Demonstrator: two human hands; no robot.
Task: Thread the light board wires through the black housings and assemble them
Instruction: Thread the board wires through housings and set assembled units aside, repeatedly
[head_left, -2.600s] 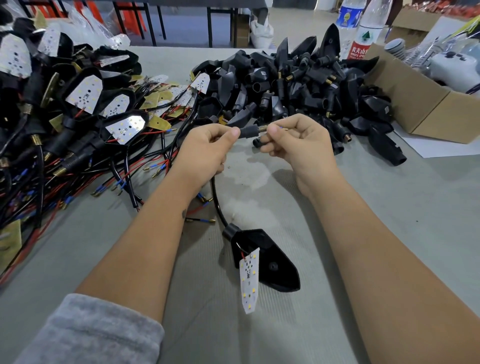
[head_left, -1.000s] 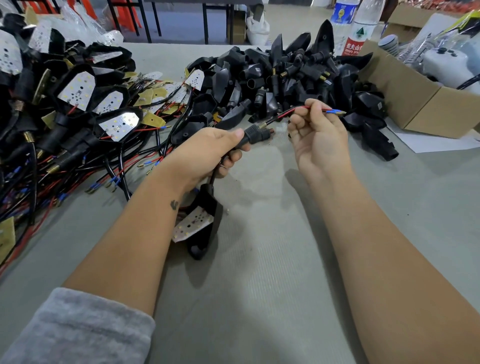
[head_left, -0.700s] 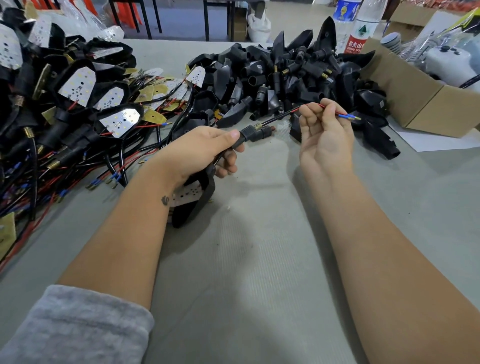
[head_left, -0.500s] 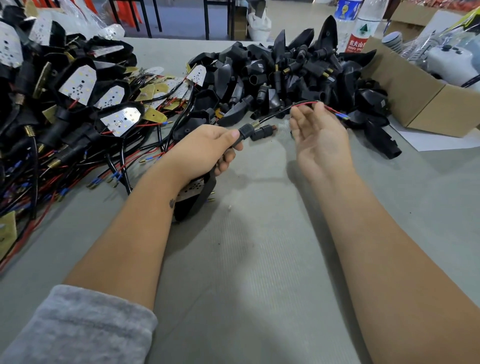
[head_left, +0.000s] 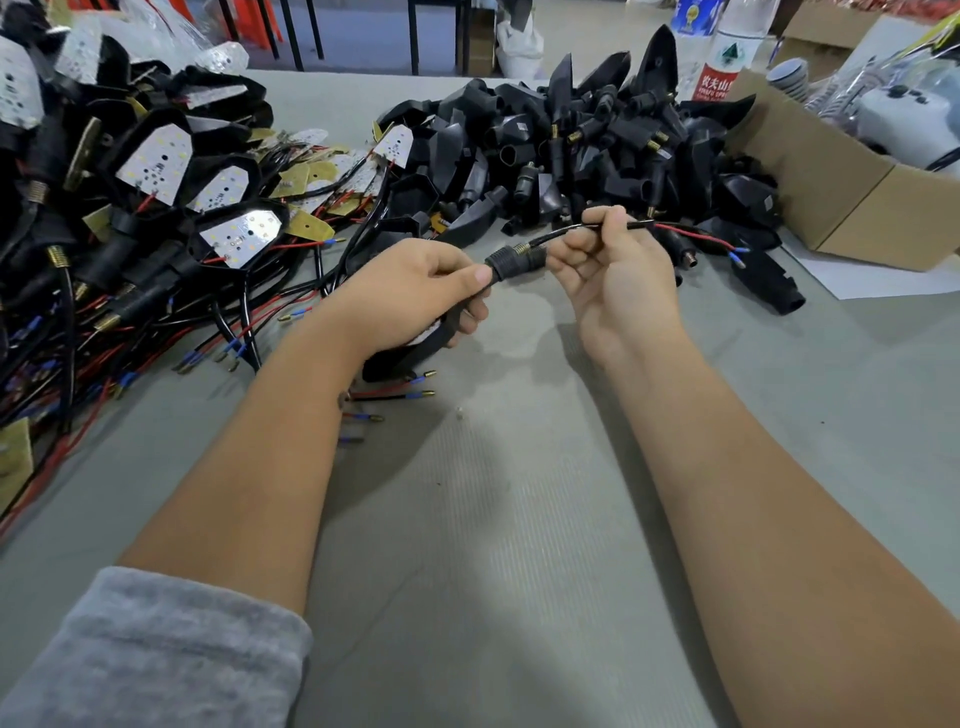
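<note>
Right hand (head_left: 618, 270) back on wire (head_left: 558, 236) (housing (head_left: 410, 353) half-hidden)

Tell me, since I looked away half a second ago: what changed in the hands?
The right hand, open then, has closed and now pinches the wire beside the black stem. The left hand keeps its grip on the stem; both piles lie as before.

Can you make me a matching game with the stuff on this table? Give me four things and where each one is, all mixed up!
Things:
1. cardboard box
2. water bottle
3. grey sleeve
4. wire

Places:
A. bottom left corner
B. pinched in the right hand
C. far right edge of the table
D. at the back, behind the black pile

Pairs: 1-C, 2-D, 3-A, 4-B
</note>
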